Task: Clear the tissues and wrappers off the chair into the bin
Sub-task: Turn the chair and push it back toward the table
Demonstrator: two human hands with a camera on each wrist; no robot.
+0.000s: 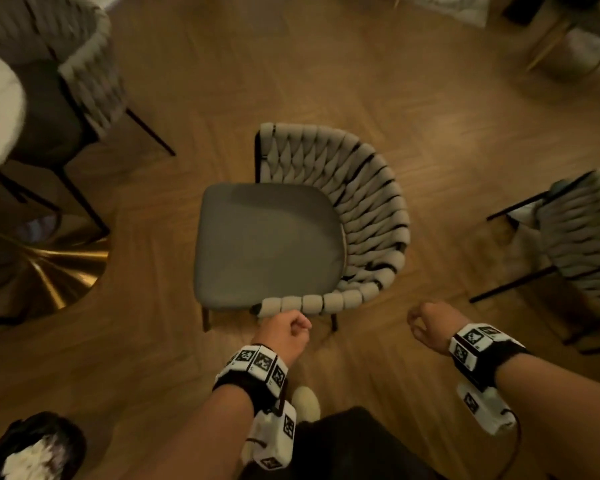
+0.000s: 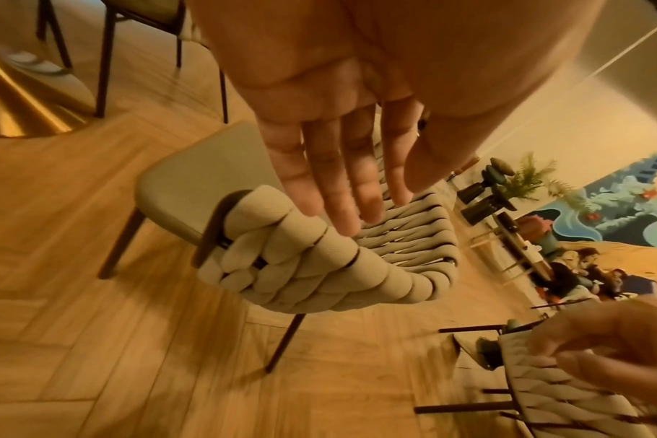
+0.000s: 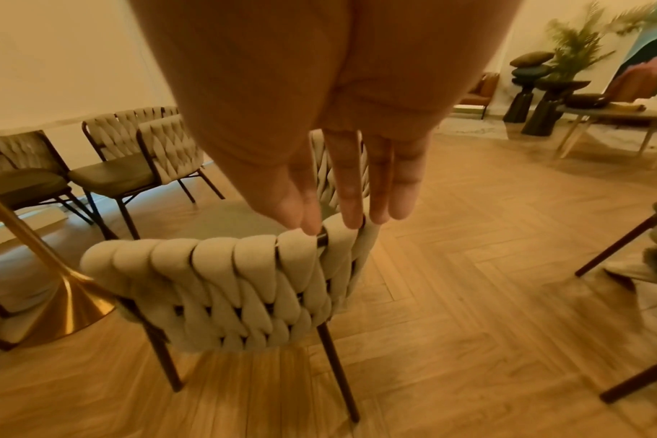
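The chair (image 1: 264, 244) stands in the middle of the head view, with a bare grey seat and a woven beige backrest (image 1: 368, 209) curving round its right side. I see no tissues or wrappers on the seat. My left hand (image 1: 284, 329) hangs just above the near end of the backrest (image 2: 301, 266); its fingers (image 2: 342, 192) are straight and hold nothing. My right hand (image 1: 426, 323) hovers to the right, its straight fingers (image 3: 347, 189) close over the backrest's top edge (image 3: 225, 281), also holding nothing. A black bin (image 1: 0, 441) with white tissues (image 1: 32, 455) inside sits at the lower left.
A round white table on a gold flared base (image 1: 49, 271) stands to the left. More woven chairs stand at the upper left (image 1: 84, 74) and at the right (image 1: 575, 244). Herringbone wood floor (image 1: 326, 81) surrounds the chair. My foot (image 1: 305, 403) is below my left wrist.
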